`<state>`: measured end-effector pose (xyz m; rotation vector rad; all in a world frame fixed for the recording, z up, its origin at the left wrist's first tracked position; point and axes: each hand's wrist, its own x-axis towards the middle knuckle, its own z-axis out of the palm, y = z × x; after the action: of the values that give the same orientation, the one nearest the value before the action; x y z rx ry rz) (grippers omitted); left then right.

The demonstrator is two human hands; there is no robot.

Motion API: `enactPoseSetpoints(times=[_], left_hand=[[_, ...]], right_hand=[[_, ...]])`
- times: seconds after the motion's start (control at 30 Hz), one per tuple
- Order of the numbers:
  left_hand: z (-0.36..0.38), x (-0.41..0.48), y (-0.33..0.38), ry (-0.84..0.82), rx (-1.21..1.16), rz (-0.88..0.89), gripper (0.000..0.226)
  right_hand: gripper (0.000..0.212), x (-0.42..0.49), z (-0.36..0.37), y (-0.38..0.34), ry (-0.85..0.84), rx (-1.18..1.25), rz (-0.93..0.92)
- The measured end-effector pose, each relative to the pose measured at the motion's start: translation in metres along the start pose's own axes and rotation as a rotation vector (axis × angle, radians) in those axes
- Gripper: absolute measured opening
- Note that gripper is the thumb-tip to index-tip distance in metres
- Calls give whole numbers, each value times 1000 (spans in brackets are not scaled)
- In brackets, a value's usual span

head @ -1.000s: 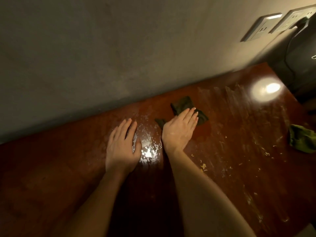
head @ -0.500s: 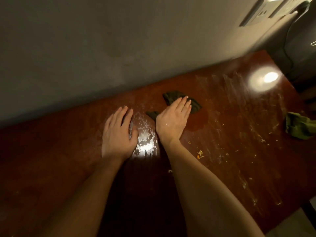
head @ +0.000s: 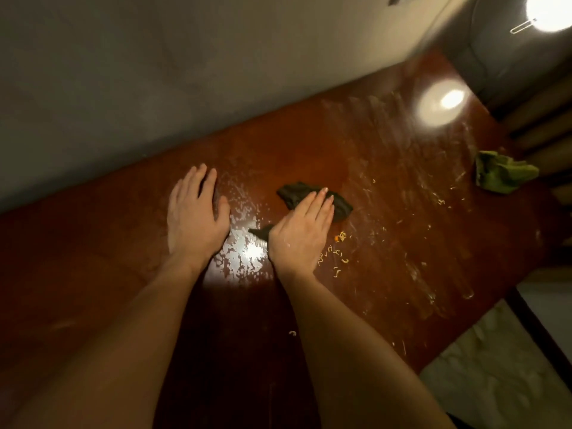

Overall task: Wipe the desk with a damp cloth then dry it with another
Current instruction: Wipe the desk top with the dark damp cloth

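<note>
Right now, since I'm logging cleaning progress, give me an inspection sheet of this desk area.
Surface: reddish-brown desk, with wet smears and droplets between the hands and streaks toward the far right.
Job's things: dark cloth flat under the right hand; green cloth crumpled near the right edge, untouched.
Clutter: pale crumbs scattered right of the right hand.
Hands: left hand flat on the desk, fingers straight; right hand pressing the dark cloth, fingers straight.
Cables: nothing seen.
Surroundings: grey wall behind; bright light top right.

Dark cloth (head: 293,194) half-hidden (under right hand (head: 297,239))
</note>
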<state>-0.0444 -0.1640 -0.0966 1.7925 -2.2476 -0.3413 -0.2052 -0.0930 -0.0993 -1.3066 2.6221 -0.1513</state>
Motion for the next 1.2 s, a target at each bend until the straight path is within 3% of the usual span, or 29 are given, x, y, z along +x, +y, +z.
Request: enactPoseSetpoints(times=[0.23,0.4,0.53,0.67,0.93,1.2], left_hand=[[-1,-2,1,1,-1,9,60],[-4,-1,5,-26,72,-4,63],[-9,22,26,-44,181,1,46],[15,46,66,-18,-7,65,49],[38,43,67,13,-17,110,58],[35,52,79,-33,140,59,59]], right_hand=[[67,-13,5,22,42,11,-54],[71,-49,0,34,-55,-53,-42],[71,-13,-3,28,-49,-158,-249],[74,47,-11,15,-49,-206,-435],[59,160,-32,26,2,-147,-413],[63,117,-38,84,24,-60,-285]])
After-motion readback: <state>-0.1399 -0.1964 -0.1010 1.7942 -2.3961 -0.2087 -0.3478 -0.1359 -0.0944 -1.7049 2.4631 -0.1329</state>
